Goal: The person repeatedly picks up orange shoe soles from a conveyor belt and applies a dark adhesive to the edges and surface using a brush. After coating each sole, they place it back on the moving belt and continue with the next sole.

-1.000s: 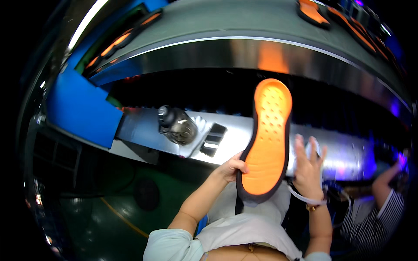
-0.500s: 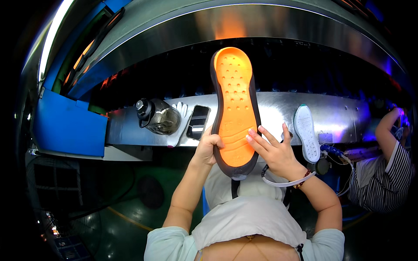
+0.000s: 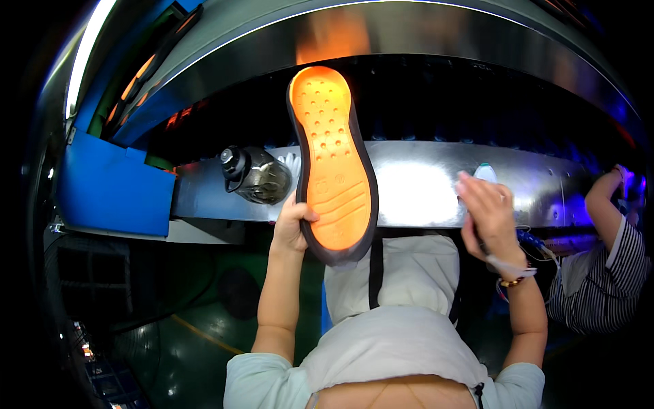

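Note:
My left hand grips the heel end of a shoe sole, orange inside with a dark rim, held upright with its toe pointing away over the shiny metal ledge. My right hand has left the sole and reaches to the right, fingers resting on a white insole that lies on the ledge; most of the insole is hidden by the hand. A bracelet sits on my right wrist.
A dark water bottle lies on the ledge left of the sole. A blue panel stands at the far left. A dark conveyor opening runs behind the ledge. Another person in a striped shirt works at the right.
The sole has shifted left in view and stayed in my left hand. My right hand came off the sole and moved right onto the white insole.

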Tool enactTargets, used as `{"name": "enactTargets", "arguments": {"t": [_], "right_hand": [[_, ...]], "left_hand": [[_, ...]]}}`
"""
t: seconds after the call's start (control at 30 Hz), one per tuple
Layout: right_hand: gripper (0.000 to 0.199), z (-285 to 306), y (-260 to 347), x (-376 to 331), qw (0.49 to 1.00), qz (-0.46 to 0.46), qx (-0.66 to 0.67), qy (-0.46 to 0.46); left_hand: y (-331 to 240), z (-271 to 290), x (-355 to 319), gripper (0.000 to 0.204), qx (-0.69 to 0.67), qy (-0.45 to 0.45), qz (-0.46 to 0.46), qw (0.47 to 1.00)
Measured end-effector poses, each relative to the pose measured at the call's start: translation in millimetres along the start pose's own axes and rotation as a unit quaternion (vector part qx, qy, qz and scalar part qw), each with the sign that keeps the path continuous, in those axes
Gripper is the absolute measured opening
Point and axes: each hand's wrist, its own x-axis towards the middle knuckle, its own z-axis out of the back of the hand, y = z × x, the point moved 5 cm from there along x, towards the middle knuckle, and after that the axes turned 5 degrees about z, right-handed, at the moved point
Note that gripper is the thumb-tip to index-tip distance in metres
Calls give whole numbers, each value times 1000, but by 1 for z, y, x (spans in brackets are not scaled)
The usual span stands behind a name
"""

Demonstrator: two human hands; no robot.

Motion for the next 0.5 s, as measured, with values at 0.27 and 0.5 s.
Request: {"name": "enactTargets", "arguments": {"t": [0.27, 0.5], "right_hand": [[32, -16, -59, -12, 843, -282, 438, -137], [22, -37, -34, 32, 684, -235, 676, -144]], "left_hand": [[19, -15, 31, 88, -193, 261, 32, 945], [65, -12, 64, 58, -196, 154, -19, 968]]}}
